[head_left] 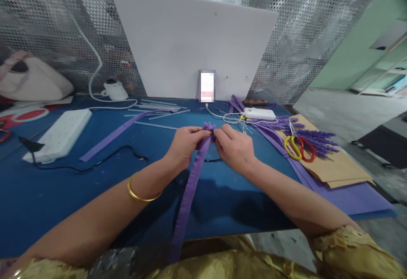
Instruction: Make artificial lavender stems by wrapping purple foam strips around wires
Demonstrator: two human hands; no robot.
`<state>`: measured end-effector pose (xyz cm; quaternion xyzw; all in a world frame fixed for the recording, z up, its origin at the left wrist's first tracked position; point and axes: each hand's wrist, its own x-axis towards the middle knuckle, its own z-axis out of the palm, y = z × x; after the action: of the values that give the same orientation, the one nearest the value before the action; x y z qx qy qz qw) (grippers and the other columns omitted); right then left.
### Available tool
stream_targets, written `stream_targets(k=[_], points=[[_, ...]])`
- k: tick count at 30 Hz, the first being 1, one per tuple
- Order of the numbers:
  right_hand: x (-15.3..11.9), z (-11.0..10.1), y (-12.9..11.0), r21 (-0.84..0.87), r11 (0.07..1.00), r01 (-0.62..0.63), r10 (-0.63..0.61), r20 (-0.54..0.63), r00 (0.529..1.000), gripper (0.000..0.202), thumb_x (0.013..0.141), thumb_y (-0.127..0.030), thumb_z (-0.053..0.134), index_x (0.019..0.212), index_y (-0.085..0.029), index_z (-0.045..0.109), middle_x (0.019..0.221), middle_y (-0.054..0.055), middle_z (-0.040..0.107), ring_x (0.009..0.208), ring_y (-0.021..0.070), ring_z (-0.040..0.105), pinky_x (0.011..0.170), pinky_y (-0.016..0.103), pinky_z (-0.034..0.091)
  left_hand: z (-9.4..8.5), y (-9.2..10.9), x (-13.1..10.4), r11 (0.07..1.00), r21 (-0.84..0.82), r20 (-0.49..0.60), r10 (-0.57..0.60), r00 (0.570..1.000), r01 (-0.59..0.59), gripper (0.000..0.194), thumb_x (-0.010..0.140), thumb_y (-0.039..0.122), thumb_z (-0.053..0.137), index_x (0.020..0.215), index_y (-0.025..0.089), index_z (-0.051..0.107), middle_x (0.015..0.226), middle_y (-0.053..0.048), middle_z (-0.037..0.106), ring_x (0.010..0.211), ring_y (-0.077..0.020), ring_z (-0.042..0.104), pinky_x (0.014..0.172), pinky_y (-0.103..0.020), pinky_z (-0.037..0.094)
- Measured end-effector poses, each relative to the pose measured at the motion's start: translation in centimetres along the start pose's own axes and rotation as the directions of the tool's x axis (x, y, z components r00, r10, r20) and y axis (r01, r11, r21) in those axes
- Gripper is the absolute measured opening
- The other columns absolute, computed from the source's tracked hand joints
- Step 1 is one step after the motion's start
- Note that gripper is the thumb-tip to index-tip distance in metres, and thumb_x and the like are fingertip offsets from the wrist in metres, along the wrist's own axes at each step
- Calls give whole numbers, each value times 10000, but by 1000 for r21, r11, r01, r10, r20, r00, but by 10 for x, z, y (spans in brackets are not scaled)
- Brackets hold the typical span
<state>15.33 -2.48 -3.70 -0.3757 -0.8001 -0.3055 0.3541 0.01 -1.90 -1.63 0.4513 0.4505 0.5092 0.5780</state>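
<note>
A long purple paper strip (190,185) hangs from between my two hands down past the table's front edge. Its top end is gathered into a small fringed purple tuft (208,126). My left hand (185,145) pinches the strip just below the tuft from the left, thumb towards the middle. From the right, my right hand (233,147) closes on the same gathered part, its fingers curled and pressed together. The fingertips of both hands nearly meet there and partly hide the paper.
Scissors (299,148), purple flower sprigs (313,139) and brown paper (340,166) lie right. A phone (207,86) stands against a white board (193,37). Another purple strip (114,135), thin sticks (155,124) and a power strip (62,135) are left. A power bank (260,113) sits behind my right hand.
</note>
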Motion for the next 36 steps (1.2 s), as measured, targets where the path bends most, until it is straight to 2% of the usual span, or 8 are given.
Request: stream_targets(k=[6, 8, 10, 13, 17, 22, 29, 36], points=[[-3, 2, 0, -6, 996, 85, -85, 8, 996, 295, 979, -98, 413, 832, -150, 663, 698, 30, 580, 581, 139, 452, 532, 319, 290, -3, -3, 5, 1000, 0, -14, 28, 1000, -28, 341, 586, 353, 824, 461, 163, 570, 452, 66, 404, 460, -55, 291, 442, -227, 223], [-1, 0, 0, 102, 995, 23, -27, 39, 999, 276, 977, -115, 424, 907, -145, 689, 753, 42, 621, 603, 135, 492, 533, 307, 315, -4, -3, 6, 999, 30, -36, 44, 998, -43, 333, 625, 350, 804, 471, 165, 573, 455, 63, 421, 455, -54, 302, 442, -225, 226], [2, -2, 1, 300, 942, -153, 128, 99, 987, 230, 955, -141, 473, 959, -156, 703, 809, 46, 652, 649, 130, 544, 549, 277, 361, -5, -2, 7, 996, 71, -42, 50, 998, -47, 297, 666, 356, 777, 507, 161, 619, 472, 43, 486, 457, -63, 354, 448, -224, 252], [9, -5, 6, 591, 647, -482, 390, 286, 875, 132, 871, -179, 593, 916, -175, 716, 758, 19, 661, 644, 123, 580, 568, 251, 425, -6, 2, 6, 992, 115, -21, 63, 998, -60, 262, 698, 375, 754, 577, 150, 694, 552, -9, 615, 506, -93, 474, 482, -226, 325], [17, -9, 10, 674, 223, -704, 486, 550, 680, 109, 774, -232, 678, 846, -162, 721, 617, -12, 634, 510, 109, 560, 503, 254, 435, -7, 4, 5, 980, 183, 6, 81, 997, -80, 268, 714, 401, 739, 626, 149, 726, 597, -30, 661, 527, -108, 513, 508, -234, 365], [19, -12, 7, 676, 109, -729, 512, 591, 624, 73, 717, -208, 688, 769, -164, 714, 567, -24, 623, 470, 94, 544, 471, 243, 415, -9, 2, 5, 978, 179, 62, 97, 993, -106, 240, 710, 390, 746, 682, 152, 742, 600, -25, 661, 528, -108, 521, 521, -238, 380], [13, -4, 6, 700, 252, -668, 542, 470, 697, 78, 732, -165, 644, 767, -166, 714, 609, -14, 639, 521, 98, 544, 505, 242, 427, -10, 5, 6, 992, 118, 95, 26, 995, -37, 245, 672, 388, 790, 705, 149, 747, 622, -29, 666, 560, -113, 543, 566, -241, 410], [11, -8, 3, 631, 640, -440, 420, 193, 887, 158, 798, -87, 583, 794, -181, 710, 643, -20, 588, 574, 95, 524, 545, 230, 424, -10, 10, 4, 998, 68, 65, -5, 998, 0, 374, 625, 495, 831, 642, 144, 704, 579, 5, 577, 532, -88, 451, 488, -220, 309]])
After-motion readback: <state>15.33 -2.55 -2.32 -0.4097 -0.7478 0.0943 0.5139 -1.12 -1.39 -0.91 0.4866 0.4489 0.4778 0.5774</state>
